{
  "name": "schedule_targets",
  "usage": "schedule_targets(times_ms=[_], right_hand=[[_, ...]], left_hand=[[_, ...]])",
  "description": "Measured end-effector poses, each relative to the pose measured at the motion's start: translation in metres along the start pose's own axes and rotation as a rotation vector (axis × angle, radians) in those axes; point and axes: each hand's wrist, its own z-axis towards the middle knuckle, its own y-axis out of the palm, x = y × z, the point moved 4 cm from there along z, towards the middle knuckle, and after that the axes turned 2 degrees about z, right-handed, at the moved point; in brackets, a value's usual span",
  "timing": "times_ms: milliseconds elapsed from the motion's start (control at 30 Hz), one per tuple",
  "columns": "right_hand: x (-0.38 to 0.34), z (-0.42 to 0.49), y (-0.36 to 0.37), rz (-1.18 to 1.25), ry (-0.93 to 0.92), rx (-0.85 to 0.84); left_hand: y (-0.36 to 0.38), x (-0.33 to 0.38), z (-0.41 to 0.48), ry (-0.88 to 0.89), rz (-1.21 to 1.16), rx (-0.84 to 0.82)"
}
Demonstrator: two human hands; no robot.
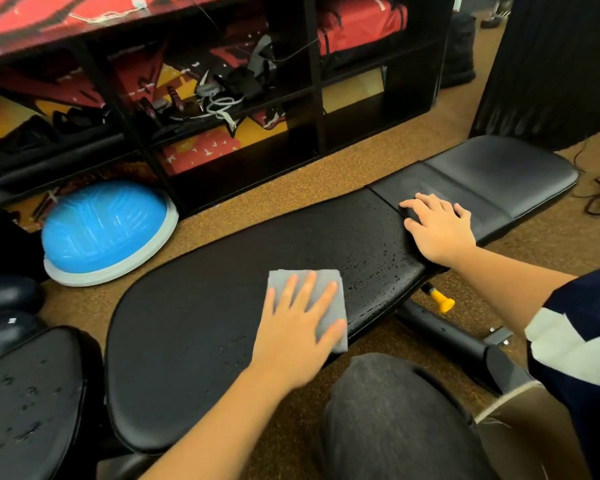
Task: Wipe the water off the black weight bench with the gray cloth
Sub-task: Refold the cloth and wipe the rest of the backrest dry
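The black weight bench [222, 271] runs from lower left to upper right, its long pad beaded with water droplets, thickest toward the right end. A folded gray cloth [293, 282] lies flat on the pad near its front edge. My left hand [298, 327] presses on the cloth with straight, spread fingers. My right hand [437, 226] rests flat on the gap between the long pad and the seat pad [499, 171], fingers relaxed and holding nothing.
A blue half-ball trainer [104, 226] leans on the floor behind the bench. A black shelf unit [312, 98] with straps and gear stands beyond. A second wet black pad [28, 393] sits at lower left. A yellow adjuster knob [442, 301] sticks out under the bench. My knee [395, 410] is close in front.
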Motion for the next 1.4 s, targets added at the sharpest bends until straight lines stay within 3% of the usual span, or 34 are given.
schedule_targets(times_ms=[133,233,300,467,567,700,867,1000,1133,1233,1400], right_hand=[[-0.006,0.005,-0.003,-0.038,0.056,-0.163],[-0.034,0.004,-0.024,-0.267,0.184,-0.409],[-0.077,-0.008,-0.039,-0.411,0.128,-0.456],[-0.202,-0.079,-0.049,0.037,-0.215,-0.567],[-0.233,-0.127,-0.029,0.032,-0.253,-0.697],[-0.230,-0.162,-0.004,-0.071,-0.174,-0.563],[-0.231,-0.173,-0.002,-0.040,-0.101,-0.541],[-0.234,-0.175,-0.007,0.123,-0.023,-0.577],[-0.235,-0.172,-0.011,0.262,-0.013,-0.574],[-0.241,-0.174,-0.014,0.499,-0.109,-0.558],[-0.252,-0.178,-0.040,0.897,-0.232,-0.539]], left_hand=[[0.003,-0.027,-0.048,0.052,-0.034,-0.043],[-0.002,-0.050,-0.078,0.015,-0.090,-0.049],[-0.010,-0.059,-0.091,-0.029,-0.160,-0.005],[-0.023,-0.065,-0.077,-0.192,-0.149,0.147],[-0.017,-0.068,-0.067,-0.249,-0.176,0.131],[-0.027,-0.070,-0.066,-0.228,-0.284,0.233],[-0.035,-0.066,-0.076,-0.191,-0.312,0.251],[-0.034,-0.078,-0.079,-0.280,-0.611,0.168],[-0.030,-0.083,-0.079,-0.254,-0.480,0.109],[-0.033,-0.085,-0.082,-0.262,-0.465,0.054],[-0.069,-0.084,-0.093,-0.167,-0.865,0.109]])
